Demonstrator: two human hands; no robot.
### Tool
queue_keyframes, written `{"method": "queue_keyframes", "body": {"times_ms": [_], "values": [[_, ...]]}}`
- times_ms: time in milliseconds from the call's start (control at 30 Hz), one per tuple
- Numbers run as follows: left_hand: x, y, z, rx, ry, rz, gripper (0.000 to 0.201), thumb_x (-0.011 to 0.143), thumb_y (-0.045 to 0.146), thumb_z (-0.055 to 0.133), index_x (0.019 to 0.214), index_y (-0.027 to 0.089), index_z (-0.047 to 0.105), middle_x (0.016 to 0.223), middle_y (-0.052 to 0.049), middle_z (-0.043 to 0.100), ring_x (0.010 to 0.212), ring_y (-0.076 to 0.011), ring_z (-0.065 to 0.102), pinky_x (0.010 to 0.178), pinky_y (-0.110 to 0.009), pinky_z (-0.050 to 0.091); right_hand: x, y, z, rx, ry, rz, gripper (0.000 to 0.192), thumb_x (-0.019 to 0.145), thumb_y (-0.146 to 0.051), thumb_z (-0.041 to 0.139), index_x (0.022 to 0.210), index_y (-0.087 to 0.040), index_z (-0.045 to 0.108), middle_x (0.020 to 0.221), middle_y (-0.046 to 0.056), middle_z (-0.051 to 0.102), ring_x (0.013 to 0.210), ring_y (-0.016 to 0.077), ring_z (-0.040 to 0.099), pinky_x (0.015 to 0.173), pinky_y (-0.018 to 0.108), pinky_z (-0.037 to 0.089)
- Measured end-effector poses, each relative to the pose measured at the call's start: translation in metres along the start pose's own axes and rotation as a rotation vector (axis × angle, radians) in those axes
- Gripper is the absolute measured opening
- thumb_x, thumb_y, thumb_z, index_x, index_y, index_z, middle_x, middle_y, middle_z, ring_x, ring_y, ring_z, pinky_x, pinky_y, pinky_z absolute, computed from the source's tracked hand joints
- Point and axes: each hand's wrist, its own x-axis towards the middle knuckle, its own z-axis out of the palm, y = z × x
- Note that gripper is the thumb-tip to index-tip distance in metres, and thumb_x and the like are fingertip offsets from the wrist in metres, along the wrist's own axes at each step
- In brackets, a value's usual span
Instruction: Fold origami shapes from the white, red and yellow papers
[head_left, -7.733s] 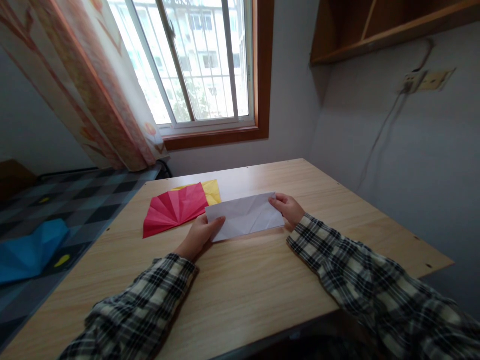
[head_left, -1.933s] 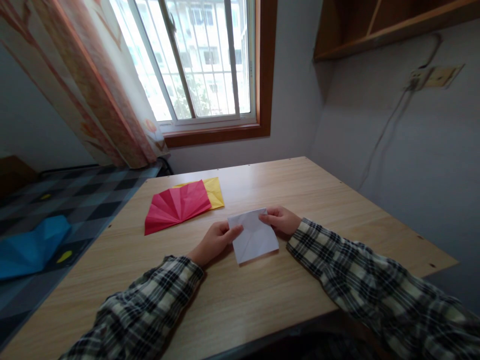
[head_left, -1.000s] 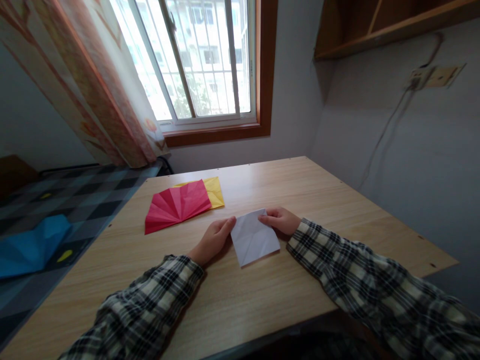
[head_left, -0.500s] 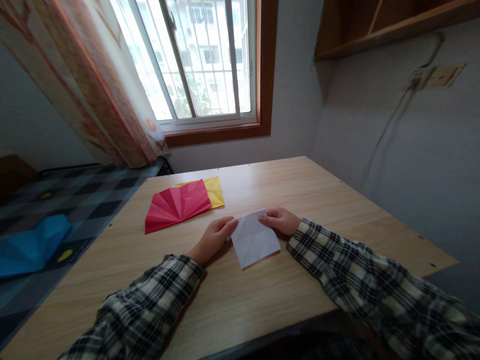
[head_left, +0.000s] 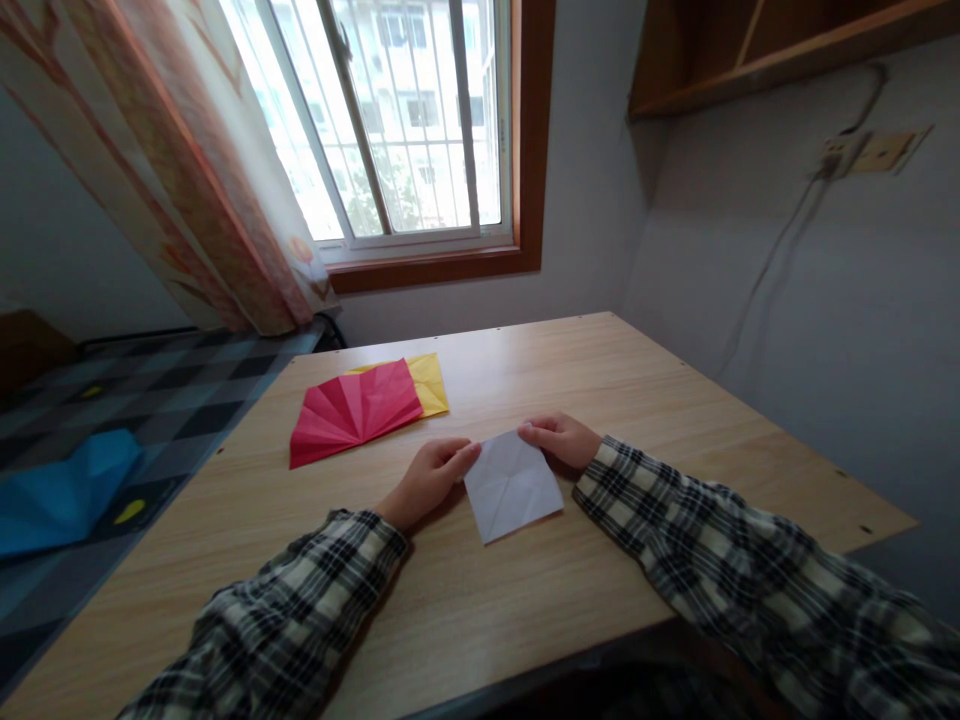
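Observation:
Between my hands is a squarish sheet of white paper (head_left: 514, 490), marked by creases that meet near its middle. My left hand (head_left: 429, 480) pinches its far left corner, the thumb lying on top. At the far right corner, my right hand (head_left: 562, 438) grips the paper between thumb and fingers. The fingers under the sheet are hidden. Farther off to the left lies a pleated red paper (head_left: 356, 405), partly covering a creased yellow paper (head_left: 431, 385).
The wooden table (head_left: 585, 590) carries the papers. Left of it, a folded blue paper (head_left: 71, 490) rests on a checked cloth (head_left: 45, 400). Beyond the table stand a window (head_left: 420, 150) and a curtain (head_left: 187, 170). A cable (head_left: 772, 260) hangs from a wall socket (head_left: 840, 155).
The white paper has shifted slightly toward me, and its far edge has tipped a little. My right thumb has moved closer to the paper's far corner. The other papers are unchanged.

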Motion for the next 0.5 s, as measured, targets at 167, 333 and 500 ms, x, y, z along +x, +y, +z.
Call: {"method": "queue_keyframes", "body": {"times_ms": [167, 333, 500], "values": [[0.0011, 0.0003, 0.0007, 0.014, 0.006, 0.002, 0.048, 0.093, 0.055, 0.053, 0.071, 0.013, 0.062, 0.066, 0.000, 0.053, 0.064, -0.0134, 0.046, 0.058, -0.025, 0.037, 0.0002, 0.0036, 0.0007, 0.040, 0.008, -0.012, 0.055, 0.081, -0.069, 0.065, 0.070, -0.016, 0.060, 0.066, 0.000, 0.054, 0.062, 0.0125, 0.047, 0.057, 0.027, 0.037], [0.0005, 0.0008, 0.0021, 0.003, 0.001, -0.009, 0.047, 0.093, 0.055, 0.053, 0.072, 0.014, 0.063, 0.066, 0.000, 0.054, 0.065, -0.0139, 0.046, 0.059, -0.025, 0.038, 0.0013, 0.0048, 0.0004, 0.025, 0.016, -0.020, 0.053, 0.082, -0.067, 0.063, 0.066, -0.017, 0.056, 0.062, -0.003, 0.047, 0.058, 0.0108, 0.041, 0.053, 0.026, 0.032], [-0.0004, -0.0002, 0.0033, -0.010, 0.021, -0.020, 0.046, 0.092, 0.056, 0.053, 0.074, 0.015, 0.063, 0.069, -0.001, 0.057, 0.067, -0.0149, 0.048, 0.061, -0.025, 0.040, 0.0017, 0.0020, 0.0016, 0.002, 0.059, -0.007, 0.055, 0.081, -0.069, 0.060, 0.067, -0.017, 0.057, 0.062, -0.002, 0.049, 0.059, 0.0119, 0.044, 0.055, 0.026, 0.034]]}}
